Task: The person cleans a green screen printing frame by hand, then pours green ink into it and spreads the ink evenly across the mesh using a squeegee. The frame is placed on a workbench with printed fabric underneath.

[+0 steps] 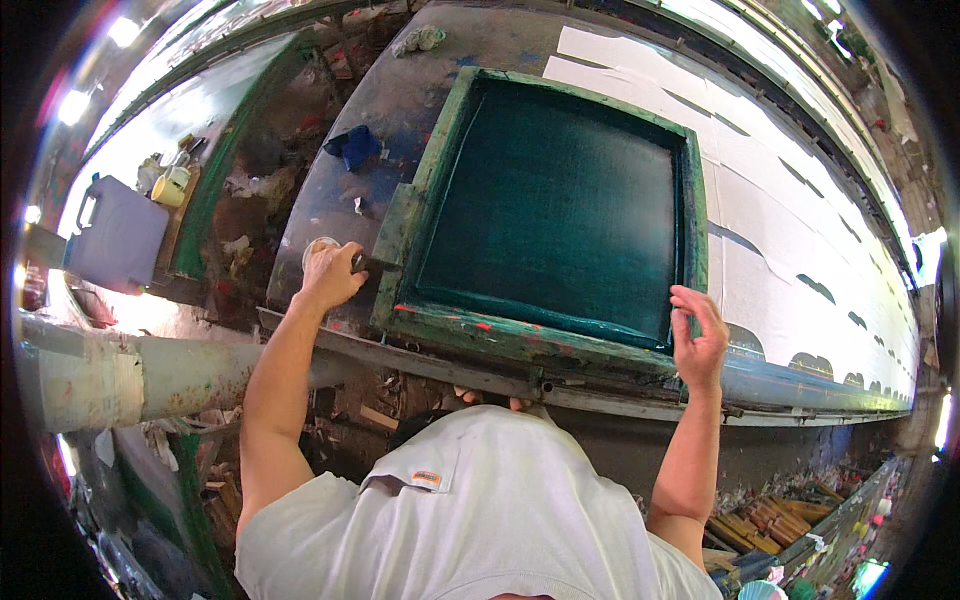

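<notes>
A screen-printing frame (436, 165) with green-stained wooden sides and a dark teal mesh lies on the long table in front of me. My left hand (336, 274) is closed at the frame's near left corner, around a short dark handle (372, 263) that reaches toward the frame. A pale round thing (318, 246) shows just beyond the knuckles, partly hidden by them; I cannot tell whether the hand touches it. At the near right corner, my right hand (699, 338) is held beside the frame's edge with its fingers loosely bent and apart, holding nothing visible.
White sheets (770, 190) with dark gaps cover the table's right side. A blue cloth (354, 147) and a crumpled rag (420, 40) lie farther left. A metal rail (600, 400) edges the table before me. At left stand a grey jug (115, 232), a yellow mug (170, 187) and a thick pipe (190, 370).
</notes>
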The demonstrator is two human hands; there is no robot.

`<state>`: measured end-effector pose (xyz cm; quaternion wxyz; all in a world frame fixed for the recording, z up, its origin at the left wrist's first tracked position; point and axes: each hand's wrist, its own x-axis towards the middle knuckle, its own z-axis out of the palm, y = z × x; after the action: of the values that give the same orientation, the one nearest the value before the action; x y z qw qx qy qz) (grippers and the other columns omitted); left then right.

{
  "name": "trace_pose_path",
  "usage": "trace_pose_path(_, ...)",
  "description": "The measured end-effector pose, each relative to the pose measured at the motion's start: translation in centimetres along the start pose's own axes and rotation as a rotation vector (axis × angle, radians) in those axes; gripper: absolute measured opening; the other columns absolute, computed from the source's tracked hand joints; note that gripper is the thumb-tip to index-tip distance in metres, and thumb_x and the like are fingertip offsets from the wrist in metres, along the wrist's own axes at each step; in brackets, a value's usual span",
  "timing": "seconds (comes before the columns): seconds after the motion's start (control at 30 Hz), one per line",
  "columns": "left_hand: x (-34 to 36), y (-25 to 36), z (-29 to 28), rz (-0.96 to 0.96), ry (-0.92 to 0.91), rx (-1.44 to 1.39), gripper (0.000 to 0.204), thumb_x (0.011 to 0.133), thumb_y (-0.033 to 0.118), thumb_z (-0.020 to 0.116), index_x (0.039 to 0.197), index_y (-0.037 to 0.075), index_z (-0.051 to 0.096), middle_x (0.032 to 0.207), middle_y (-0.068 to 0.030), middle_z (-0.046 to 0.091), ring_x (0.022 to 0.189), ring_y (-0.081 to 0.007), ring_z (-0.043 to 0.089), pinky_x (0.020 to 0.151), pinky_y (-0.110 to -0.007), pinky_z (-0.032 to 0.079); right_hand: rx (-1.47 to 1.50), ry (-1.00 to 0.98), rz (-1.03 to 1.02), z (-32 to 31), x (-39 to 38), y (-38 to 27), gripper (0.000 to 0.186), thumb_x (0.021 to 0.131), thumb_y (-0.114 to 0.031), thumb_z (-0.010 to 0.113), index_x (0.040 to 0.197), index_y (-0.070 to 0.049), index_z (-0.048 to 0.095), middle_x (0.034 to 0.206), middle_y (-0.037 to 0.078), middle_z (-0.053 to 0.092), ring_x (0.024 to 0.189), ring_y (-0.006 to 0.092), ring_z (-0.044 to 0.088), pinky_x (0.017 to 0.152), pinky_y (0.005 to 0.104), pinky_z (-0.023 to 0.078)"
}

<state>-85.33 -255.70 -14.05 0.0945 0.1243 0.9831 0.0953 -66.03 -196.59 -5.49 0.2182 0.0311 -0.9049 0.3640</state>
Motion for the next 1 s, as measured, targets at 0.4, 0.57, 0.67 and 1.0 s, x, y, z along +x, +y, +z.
trace_pose_path(0.4,9.4,3.4,2.6,0.021,0.444,-0.423,0.038,0.109,0.03,0.07,0.135,0.005,0.08,0.121,-0.023,0.08,0.114,-0.0434,0.078,0.1,-0.05,0.061,-0.12,-0.5,-0.152,5.3,-2.8,-7.7,0.047,0.086,-0.009,0.093,0.13,-0.006,0.082,0.128,0.016,0.081,0.124,0.0362,0.074,0.109,0.0467,0.059)
trace_pose_path(0.57,13.6,6.2,1.6,-0.153,0.296,-0.226,0.046,0.116,0.042,0.055,0.129,0.006,0.08,0.13,-0.0254,0.08,0.121,-0.0496,0.076,0.104,-0.058,0.059,-0.281,-0.529,-0.149,8.4,-3.4,-6.3,0.044,0.09,0.002,0.074,0.133,-0.003,0.079,0.123,0.016,0.08,0.12,0.0379,0.073,0.106,0.0489,0.059)
trace_pose_path(0.67,14.7,7.2,1.5,-0.213,0.261,-0.168,0.047,0.117,0.041,0.05,0.125,0.005,0.08,0.13,-0.0272,0.08,0.12,-0.0513,0.076,0.105,-0.061,0.059,-0.405,-0.492,-0.106,10.0,-2.6,-8.1,0.041,0.091,0.006,0.065,0.128,-0.003,0.079,0.117,0.016,0.08,0.115,0.0371,0.075,0.102,0.0494,0.059)
trace_pose_path(1.0,15.2,7.9,4.2,-0.257,0.363,-0.317,0.048,0.119,0.039,0.046,0.12,0.002,0.078,0.128,-0.0298,0.079,0.12,-0.0522,0.074,0.105,-0.061,0.058,-0.422,-0.422,-0.08,13.5,-3.3,-6.9,0.042,0.088,0.003,0.07,0.127,-0.005,0.08,0.124,0.014,0.081,0.119,0.0343,0.076,0.104,0.0481,0.058)
